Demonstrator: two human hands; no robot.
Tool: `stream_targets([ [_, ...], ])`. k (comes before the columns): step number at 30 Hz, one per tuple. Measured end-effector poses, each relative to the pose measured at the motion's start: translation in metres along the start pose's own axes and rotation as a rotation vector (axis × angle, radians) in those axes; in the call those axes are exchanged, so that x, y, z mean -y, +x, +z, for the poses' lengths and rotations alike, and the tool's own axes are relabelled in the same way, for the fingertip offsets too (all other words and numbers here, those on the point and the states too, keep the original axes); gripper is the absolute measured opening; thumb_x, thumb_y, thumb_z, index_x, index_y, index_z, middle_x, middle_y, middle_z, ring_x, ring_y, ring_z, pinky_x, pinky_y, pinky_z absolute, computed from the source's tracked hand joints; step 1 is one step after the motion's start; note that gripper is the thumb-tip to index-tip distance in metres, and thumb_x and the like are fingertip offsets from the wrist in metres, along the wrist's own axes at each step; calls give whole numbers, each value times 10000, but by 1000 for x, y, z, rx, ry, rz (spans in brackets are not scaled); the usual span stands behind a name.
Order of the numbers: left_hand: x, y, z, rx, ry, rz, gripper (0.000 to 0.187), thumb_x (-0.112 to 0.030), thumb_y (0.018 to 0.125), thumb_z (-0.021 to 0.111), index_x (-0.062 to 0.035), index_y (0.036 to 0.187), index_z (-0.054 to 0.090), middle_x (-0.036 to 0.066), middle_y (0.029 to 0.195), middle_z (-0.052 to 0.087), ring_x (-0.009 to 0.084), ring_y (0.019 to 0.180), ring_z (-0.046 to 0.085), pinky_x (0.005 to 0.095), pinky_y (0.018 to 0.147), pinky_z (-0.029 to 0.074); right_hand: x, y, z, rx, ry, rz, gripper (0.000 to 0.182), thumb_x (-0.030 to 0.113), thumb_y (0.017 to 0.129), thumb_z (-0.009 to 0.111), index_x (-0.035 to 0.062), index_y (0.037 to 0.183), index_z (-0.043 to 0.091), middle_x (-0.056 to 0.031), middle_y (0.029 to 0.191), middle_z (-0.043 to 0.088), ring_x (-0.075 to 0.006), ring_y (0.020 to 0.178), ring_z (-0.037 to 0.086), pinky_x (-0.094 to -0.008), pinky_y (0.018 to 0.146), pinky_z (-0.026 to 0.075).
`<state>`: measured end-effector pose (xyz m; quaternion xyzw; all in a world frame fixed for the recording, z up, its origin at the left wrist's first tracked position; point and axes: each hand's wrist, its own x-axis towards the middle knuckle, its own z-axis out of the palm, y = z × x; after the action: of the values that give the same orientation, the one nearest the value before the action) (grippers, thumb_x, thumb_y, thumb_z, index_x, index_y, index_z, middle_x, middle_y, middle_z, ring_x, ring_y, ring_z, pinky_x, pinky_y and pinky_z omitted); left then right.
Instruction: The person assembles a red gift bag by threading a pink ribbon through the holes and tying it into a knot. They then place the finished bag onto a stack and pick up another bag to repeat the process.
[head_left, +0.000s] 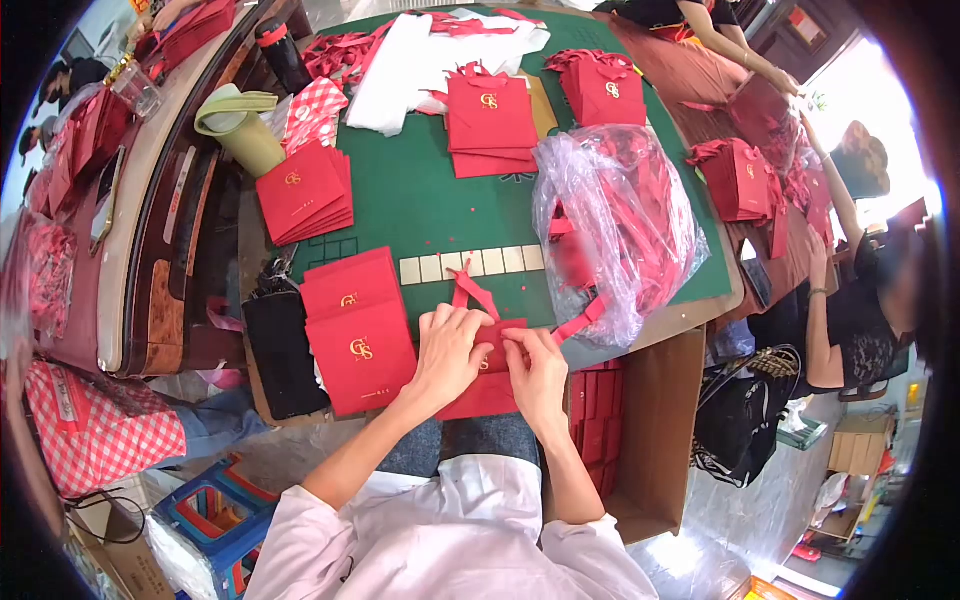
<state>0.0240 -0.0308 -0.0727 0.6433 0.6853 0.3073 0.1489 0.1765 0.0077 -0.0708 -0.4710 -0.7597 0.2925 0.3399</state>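
Observation:
A red bag with a gold logo (478,397) lies at the front edge of the green table, under both hands. My left hand (446,350) rests on its upper left part, fingers bent, beside a red ribbon (477,292) that sticks up above the bag. At the bag's upper right, my right hand (535,366) has thumb and forefinger pinched together at the edge; whatever lies between them is too small to make out. Another red ribbon (582,320) runs from near my right hand towards a clear plastic bag full of red ribbons (630,220).
Stacks of red bags stand at the left (360,350), upper left (305,190) and back (490,115). A black pouch (284,350) hangs by the left edge. An open cardboard box (650,430) is right of my lap. Co-workers' arms (820,290) show at the right.

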Motion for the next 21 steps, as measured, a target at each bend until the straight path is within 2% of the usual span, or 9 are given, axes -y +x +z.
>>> stream_targets([
  [2, 1, -1, 1, 0, -62, -21, 318, -103, 758, 765, -95, 1048, 634, 47, 974, 658, 245, 995, 560, 407, 890, 367, 5, 0, -1, 14, 101, 97, 81, 15, 856, 674, 4, 924, 632, -140, 862, 651, -274, 729, 668, -374, 657, 523],
  [4, 1, -1, 1, -1, -125, -40, 285, -87, 769, 753, -96, 1028, 633, 36, 922, 675, 233, 959, 581, 399, 884, 366, 4, 0, -1, 19, 112, 97, 74, 17, 857, 676, 7, 916, 633, -138, 847, 657, -261, 699, 673, -364, 634, 524],
  [6, 0, -2, 1, -54, -148, -15, 235, -70, 783, 725, -103, 991, 620, 43, 853, 675, 250, 856, 589, 400, 816, 375, 5, 0, -2, 23, 122, 97, 69, 20, 857, 678, 9, 907, 633, -135, 832, 662, -248, 668, 678, -354, 612, 525],
  [9, -3, -5, 0, -23, -155, -79, 235, -62, 778, 733, -103, 991, 645, 28, 888, 688, 223, 902, 601, 386, 879, 363, 8, 1, -3, 29, 136, 169, 71, 21, 852, 676, 16, 910, 635, -124, 798, 664, -238, 686, 687, -351, 623, 529],
  [12, -6, -7, -2, -32, -135, -68, 224, -38, 765, 723, -104, 967, 652, 19, 878, 688, 216, 887, 598, 385, 871, 364, 10, 3, -3, 47, 125, 181, 76, 25, 846, 684, 20, 895, 626, -125, 775, 662, -254, 687, 685, -360, 612, 526],
  [14, -14, -9, 0, -77, -116, -34, 221, -30, 760, 719, -105, 957, 655, 13, 872, 687, 214, 883, 596, 385, 867, 365, 11, 3, -3, 13, -7, 58, 85, 31, 841, 692, 20, 875, 615, -136, 764, 659, -279, 670, 670, -373, 595, 515],
  [17, -17, -8, -1, -143, -91, 3, 222, -23, 752, 716, -110, 948, 660, -1, 860, 686, 210, 879, 595, 388, 858, 365, 16, 4, -3, -40, 52, 80, 106, 41, 830, 707, 26, 862, 607, -137, 776, 655, -302, 646, 650, -402, 583, 503],
  [21, -12, -6, -4, -76, -168, 6, 224, -25, 750, 713, -106, 952, 660, 14, 861, 684, 221, 874, 591, 391, 866, 365, 13, 0, -3, -32, 91, 67, 101, 39, 823, 713, 39, 861, 619, -121, 766, 637, -290, 680, 651, -396, 589, 496],
])
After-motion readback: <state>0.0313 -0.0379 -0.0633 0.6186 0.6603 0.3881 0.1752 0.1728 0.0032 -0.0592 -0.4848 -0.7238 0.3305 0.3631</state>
